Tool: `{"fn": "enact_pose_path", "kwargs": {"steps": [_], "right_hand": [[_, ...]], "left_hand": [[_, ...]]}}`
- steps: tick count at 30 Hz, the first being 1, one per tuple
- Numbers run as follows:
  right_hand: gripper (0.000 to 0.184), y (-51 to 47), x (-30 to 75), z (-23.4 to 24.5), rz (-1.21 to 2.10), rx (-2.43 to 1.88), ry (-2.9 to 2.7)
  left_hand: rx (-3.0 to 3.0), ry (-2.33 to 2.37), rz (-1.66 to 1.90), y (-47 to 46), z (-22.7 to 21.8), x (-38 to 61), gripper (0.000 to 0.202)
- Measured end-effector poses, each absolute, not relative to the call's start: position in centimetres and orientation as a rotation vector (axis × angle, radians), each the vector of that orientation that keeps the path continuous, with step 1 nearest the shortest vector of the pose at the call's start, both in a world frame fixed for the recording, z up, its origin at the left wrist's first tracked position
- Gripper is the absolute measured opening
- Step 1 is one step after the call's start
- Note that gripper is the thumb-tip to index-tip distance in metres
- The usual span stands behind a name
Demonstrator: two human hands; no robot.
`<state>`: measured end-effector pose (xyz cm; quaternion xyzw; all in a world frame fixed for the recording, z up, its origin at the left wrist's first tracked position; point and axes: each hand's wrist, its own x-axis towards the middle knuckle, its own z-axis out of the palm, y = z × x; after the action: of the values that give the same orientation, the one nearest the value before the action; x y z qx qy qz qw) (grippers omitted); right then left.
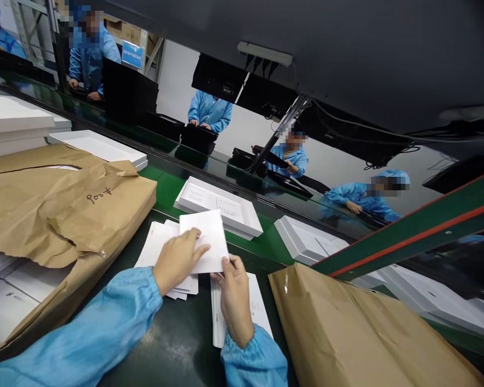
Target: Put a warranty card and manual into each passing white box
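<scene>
A white booklet is held up over the dark table between both of my hands. My left hand grips it from the left, thumb and fingers lying across its printed face. At its lower right corner, my right hand pinches the edge with thumb and fingers. A loose pile of white booklets lies under and beside my left hand. Behind my right hand is a neater stack of white booklets, partly hidden by the hand and sleeve.
A torn brown paper package with white papers inside lies left; another brown package is right. White box trays sit on the green belt beyond. A green, red-striped bar crosses the right. Several co-workers in blue work behind.
</scene>
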<state>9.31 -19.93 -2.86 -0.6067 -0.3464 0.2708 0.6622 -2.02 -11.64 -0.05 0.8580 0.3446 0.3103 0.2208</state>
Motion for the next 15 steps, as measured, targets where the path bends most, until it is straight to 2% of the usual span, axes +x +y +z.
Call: {"fn": "enact_pose_path", "kwargs": {"steps": [3,6,9,12,15], "right_hand": [[0.027,-20.0,7.7,-3.4,0.601,-1.490,-0.970],[0.033,-20.3,5.9,-3.9,0.414,-1.629,-1.233],[0.040,-20.6,4.7,-4.2,0.384,-1.648,-1.414],[0.048,-20.6,4.6,-4.3,0.510,-1.589,-1.380],[0.040,-20.3,5.0,-3.9,0.622,-1.482,-1.238]], "left_hand": [[2.461,1.122,0.539,-12.9,0.6,-1.9,0.044],[2.454,1.159,0.444,-12.7,1.1,-2.2,0.049],[2.383,1.071,0.455,-11.7,1.2,-2.7,0.046],[2.256,0.958,0.466,-10.7,1.0,-3.0,0.039],[2.118,0.860,0.470,-9.8,0.5,-3.1,0.036]]}}
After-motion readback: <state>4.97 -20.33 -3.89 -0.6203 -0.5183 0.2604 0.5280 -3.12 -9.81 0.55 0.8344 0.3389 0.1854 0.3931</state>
